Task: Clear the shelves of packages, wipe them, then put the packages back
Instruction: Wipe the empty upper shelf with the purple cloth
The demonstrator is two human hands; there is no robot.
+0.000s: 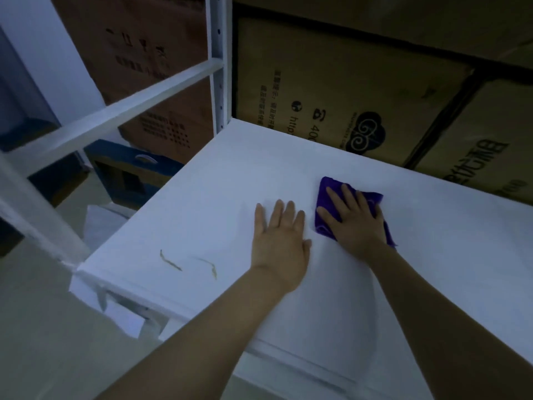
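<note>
Wiping step | we are pressing the purple cloth [328, 192] under the flat right hand [353, 223], just beside the flat, empty left hand [278, 241] bracing on the shelf [202, 197] | next: we are likely needing a sweep toward streaks [173, 261] left of the left hand.

Shelf: flat white shelf board [202, 197], bare over most of its top.
Cloth: small purple folded cloth [328, 187], flat on the board under the straight fingers of the right hand [357, 223]; its far edge shows past the fingertips.
Left hand [279, 243]: palm down on bare board, fingers straight, thumb just beside the cloth.
Strips: two thin curled yellowish strips [170, 259], on the board left of the left little finger, well apart from it.
</note>
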